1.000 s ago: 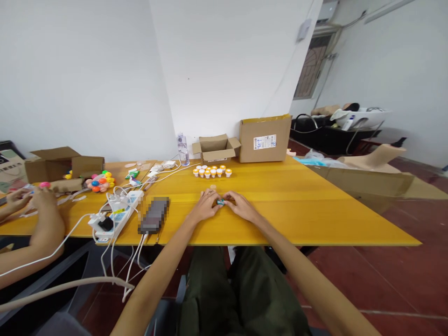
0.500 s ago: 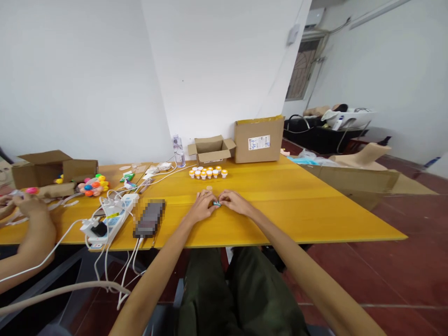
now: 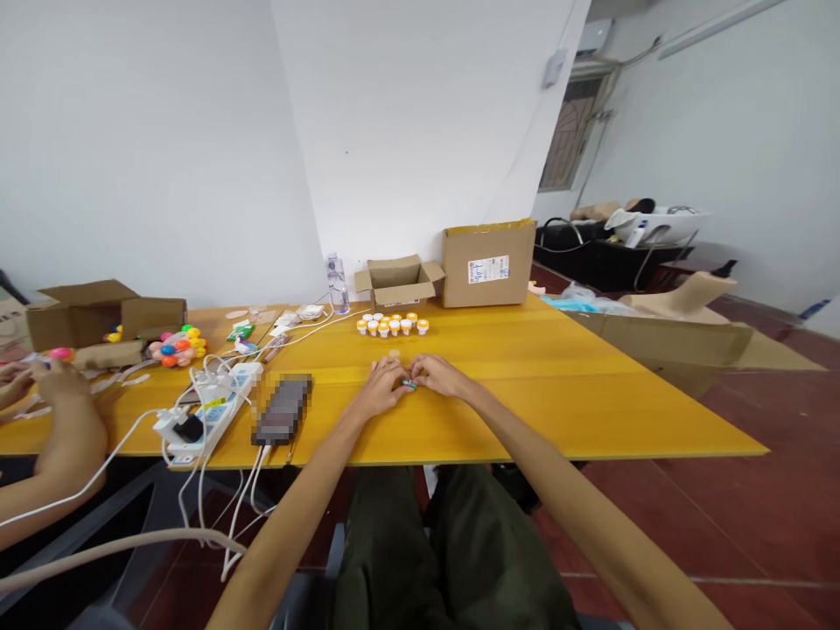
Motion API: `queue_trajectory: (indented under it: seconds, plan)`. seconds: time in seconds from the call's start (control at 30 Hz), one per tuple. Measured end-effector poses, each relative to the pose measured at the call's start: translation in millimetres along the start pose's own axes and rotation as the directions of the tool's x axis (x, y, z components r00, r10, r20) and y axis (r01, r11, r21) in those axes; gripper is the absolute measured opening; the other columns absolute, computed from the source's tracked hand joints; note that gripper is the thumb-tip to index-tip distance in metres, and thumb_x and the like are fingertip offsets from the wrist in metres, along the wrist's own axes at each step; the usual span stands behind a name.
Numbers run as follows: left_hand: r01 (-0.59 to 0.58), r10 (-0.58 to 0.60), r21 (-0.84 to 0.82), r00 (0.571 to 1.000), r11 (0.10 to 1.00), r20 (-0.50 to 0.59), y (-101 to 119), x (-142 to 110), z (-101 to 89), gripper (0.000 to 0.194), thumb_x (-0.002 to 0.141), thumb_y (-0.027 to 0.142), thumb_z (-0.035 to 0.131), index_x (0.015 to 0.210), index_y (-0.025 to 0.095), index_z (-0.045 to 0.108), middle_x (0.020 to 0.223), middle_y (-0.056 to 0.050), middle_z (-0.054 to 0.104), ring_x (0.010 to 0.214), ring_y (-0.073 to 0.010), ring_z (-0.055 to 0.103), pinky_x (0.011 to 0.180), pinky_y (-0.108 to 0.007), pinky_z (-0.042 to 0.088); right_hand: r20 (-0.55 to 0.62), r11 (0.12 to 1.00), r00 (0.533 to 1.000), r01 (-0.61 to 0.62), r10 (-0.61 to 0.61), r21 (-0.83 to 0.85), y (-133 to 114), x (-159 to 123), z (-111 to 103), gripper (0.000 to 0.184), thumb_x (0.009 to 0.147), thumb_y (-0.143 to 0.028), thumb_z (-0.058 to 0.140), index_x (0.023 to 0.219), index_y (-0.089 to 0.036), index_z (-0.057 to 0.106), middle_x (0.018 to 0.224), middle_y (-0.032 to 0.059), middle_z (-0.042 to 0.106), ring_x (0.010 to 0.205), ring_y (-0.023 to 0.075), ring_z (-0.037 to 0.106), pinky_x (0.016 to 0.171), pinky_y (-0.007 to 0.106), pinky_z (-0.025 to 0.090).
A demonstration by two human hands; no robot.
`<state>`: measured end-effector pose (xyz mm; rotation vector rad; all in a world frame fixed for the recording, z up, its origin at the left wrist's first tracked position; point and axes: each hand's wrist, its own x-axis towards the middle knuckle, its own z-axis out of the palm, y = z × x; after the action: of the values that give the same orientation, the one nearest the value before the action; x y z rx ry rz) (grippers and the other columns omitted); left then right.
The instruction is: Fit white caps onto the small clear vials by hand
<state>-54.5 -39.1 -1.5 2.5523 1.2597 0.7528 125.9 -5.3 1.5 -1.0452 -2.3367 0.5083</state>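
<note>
Low over the yellow wooden table [image 3: 525, 394], my left hand [image 3: 381, 388] has its fingers bent around one end of a small teal and white object [image 3: 409, 383]. My right hand [image 3: 438, 376] pinches at the same object from the other side. Fingers cover most of it, and its kind cannot be made out. Just beyond my fingertips lies a small pale round disc [image 3: 395, 353]. Farther back stand several small white jars with orange-rimmed lids [image 3: 394, 325], grouped in rows.
An open carton [image 3: 400, 284], a large closed box [image 3: 489, 267] and a clear bottle [image 3: 337, 284] stand along the wall. To my left lie a phone [image 3: 283, 409] and a power strip [image 3: 223, 411] with cables. A co-worker's hands [image 3: 56, 381] are at far left, near colourful balls [image 3: 177, 348].
The view has shifted very slightly. Both my hands stay at the same spot around the small object, with only slight finger movement.
</note>
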Motion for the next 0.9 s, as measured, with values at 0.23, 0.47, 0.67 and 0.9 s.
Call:
queue_trajectory:
  seconds: [0.23, 0.47, 0.67, 0.9]
  plan:
    - [-0.009, 0.009, -0.006, 1.000, 1.000, -0.004, -0.5, 0.5, 0.2, 0.008, 0.084, 0.029, 0.060, 0.085, 0.023, 0.063, 0.098, -0.003, 0.065, 0.103, -0.0226, 0.048, 0.089, -0.037, 0.033, 0.020, 0.999, 0.998, -0.053, 0.053, 0.008, 0.6, 2.0, 0.1, 0.013, 0.067, -0.008, 0.063, 0.064, -0.020, 0.065, 0.083, 0.0018, 0.069, 0.081, 0.0179, 0.064, 0.073, 0.027, 0.048]
    - [0.007, -0.007, 0.007, 1.000, 1.000, 0.006, -0.5, 0.7, 0.1, 0.009, 0.084, 0.031, 0.060, 0.087, 0.023, 0.063, 0.100, -0.003, 0.064, 0.104, -0.0229, 0.048, 0.090, -0.037, 0.032, 0.032, 0.997, 0.997, -0.077, 0.076, 0.024, 0.6, 3.6, 0.8, 0.012, 0.066, -0.008, 0.063, 0.064, -0.020, 0.065, 0.080, 0.0017, 0.069, 0.080, 0.0180, 0.063, 0.072, 0.026, 0.047]
    - [0.010, -0.010, -0.003, 1.000, 1.000, 0.007, -0.7, 0.3, 0.4, 0.009, 0.084, 0.030, 0.060, 0.088, 0.023, 0.064, 0.101, -0.003, 0.065, 0.104, -0.0231, 0.047, 0.091, -0.038, 0.032, 0.017, 0.994, 0.997, -0.082, 0.081, 0.067, 1.9, 1.9, 1.0, 0.012, 0.067, -0.008, 0.062, 0.064, -0.019, 0.066, 0.080, 0.0026, 0.069, 0.080, 0.0185, 0.063, 0.074, 0.027, 0.047]
    - [0.004, -0.004, -0.004, 1.000, 1.000, -0.001, -1.3, 0.3, 1.1, 0.009, 0.084, 0.029, 0.060, 0.088, 0.023, 0.064, 0.101, -0.004, 0.065, 0.104, -0.0235, 0.048, 0.091, -0.039, 0.033, 0.004, 0.995, 0.997, -0.075, 0.075, 0.073, -0.4, 0.7, 0.9, 0.015, 0.068, -0.007, 0.059, 0.063, -0.019, 0.066, 0.078, 0.0028, 0.068, 0.079, 0.0184, 0.062, 0.073, 0.028, 0.047]
